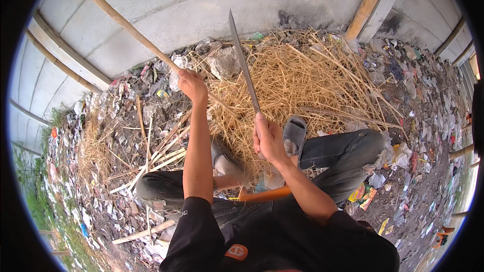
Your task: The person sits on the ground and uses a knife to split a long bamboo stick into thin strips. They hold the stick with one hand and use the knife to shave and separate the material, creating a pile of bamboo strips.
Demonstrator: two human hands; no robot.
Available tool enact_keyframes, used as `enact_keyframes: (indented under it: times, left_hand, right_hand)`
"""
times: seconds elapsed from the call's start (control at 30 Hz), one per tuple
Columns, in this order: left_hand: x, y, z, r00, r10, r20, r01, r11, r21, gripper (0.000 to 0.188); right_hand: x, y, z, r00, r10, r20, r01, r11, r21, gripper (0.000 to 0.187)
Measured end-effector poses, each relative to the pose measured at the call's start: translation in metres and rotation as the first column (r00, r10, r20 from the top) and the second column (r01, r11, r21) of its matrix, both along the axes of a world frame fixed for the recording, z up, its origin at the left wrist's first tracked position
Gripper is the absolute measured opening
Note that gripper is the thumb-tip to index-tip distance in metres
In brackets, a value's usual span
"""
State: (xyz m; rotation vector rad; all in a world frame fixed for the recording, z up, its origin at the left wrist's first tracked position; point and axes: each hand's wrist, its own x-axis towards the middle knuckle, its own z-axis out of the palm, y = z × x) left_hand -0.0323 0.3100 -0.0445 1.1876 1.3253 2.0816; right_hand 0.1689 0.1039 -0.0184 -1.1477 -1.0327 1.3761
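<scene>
My left hand (192, 86) is closed round a long, pale wooden stick (128, 26), which slants from the far left down toward the straw in front of me. My right hand (270, 139) grips a machete (243, 63). Its long, narrow blade points up and away, and the handle is mostly hidden in my fist. Blade and stick are apart. Beyond and below both hands lies a heap of dry straw-like shavings (307, 78), between and in front of my sandalled feet.
A grey panel wall (201, 10) stands beyond the heap, with a wooden post (370, 2) against it. A pale stone (225, 63) sits by the shavings. Split wood strips (169, 153) lie at left. Litter (403, 158) covers the dirt. Something orange (264, 194) shows between my legs.
</scene>
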Motion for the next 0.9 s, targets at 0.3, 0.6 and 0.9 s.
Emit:
enact_keyframes:
  times: [0.3, 0.6, 0.9]
  left_hand:
    - [0.013, -0.003, 0.015, 0.995, -0.038, 0.090, 0.040, 0.999, -0.017, 0.071]
    - [-0.037, -0.073, 0.030, 0.960, 0.081, 0.268, -0.097, 0.994, 0.048, 0.068]
    - [-0.006, -0.106, 0.062, 0.994, -0.007, 0.113, -0.003, 0.996, 0.086, 0.065]
  right_hand:
    - [-0.011, -0.055, -0.237, 0.771, 0.209, 0.601, -0.058, 0.964, -0.261, 0.073]
    - [0.023, -0.057, -0.223, 0.894, 0.303, 0.330, -0.123, 0.874, -0.470, 0.066]
    - [0.065, -0.069, -0.104, 0.515, 0.364, 0.776, -0.158, 0.930, -0.332, 0.057]
